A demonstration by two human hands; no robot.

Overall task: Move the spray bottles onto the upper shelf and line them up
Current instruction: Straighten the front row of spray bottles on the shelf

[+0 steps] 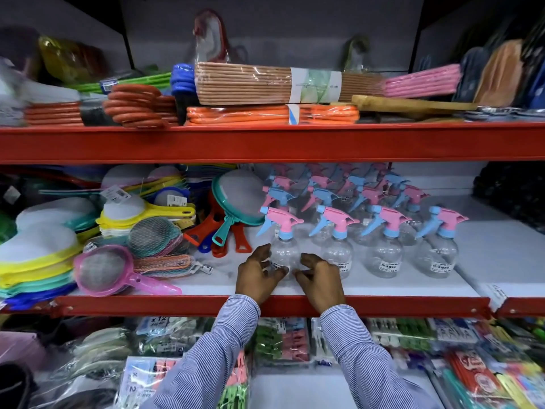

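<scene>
Front-left spray bottle (pixel 284 246), clear with a pink-and-blue trigger head, stands on the white shelf (pixel 383 283) at the left end of a front row of four, with more rows behind. I see the left hand (pixel 256 274) and right hand (pixel 320 280) cupped either side of its base, fingers half-curled, apparently touching but not clamped. I judge this the lining-up step; next, nudge it level with its neighbour (pixel 336 246). White barcode stickers on the bottles are too small to read. Below, packets (pixel 156 323) show "x 12".
</scene>
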